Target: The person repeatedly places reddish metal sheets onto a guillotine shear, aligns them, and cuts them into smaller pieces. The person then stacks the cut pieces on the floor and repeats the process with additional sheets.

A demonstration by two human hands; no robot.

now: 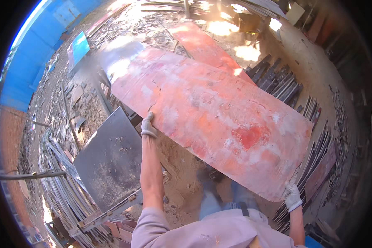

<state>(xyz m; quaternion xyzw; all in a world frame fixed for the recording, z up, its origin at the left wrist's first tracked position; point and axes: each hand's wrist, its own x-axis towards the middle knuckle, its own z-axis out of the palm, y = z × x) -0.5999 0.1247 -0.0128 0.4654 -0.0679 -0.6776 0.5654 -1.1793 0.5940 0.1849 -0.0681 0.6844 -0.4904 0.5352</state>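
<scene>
A large reddish-pink board (202, 111), stained with white and darker red patches, stretches across the middle in front of me. Its near edge is gripped by my gloved left hand (149, 125), about a third of the way along from the far left end. My gloved right hand (293, 197) holds the near right corner. Both hands' fingertips are partly hidden by the board. Along the near edge by my left hand, a crack or chip marks the surface. The far left end of the board is washed out by bright light.
A dark flat panel (111, 159) stands left of my left arm, beside stacked strips (60, 165). Another red board (208, 43) lies beyond. Dark strips (279, 80) and more stacked pieces (322, 165) are at right. A blue wall (33, 58) bounds the far left; scraps litter the ground.
</scene>
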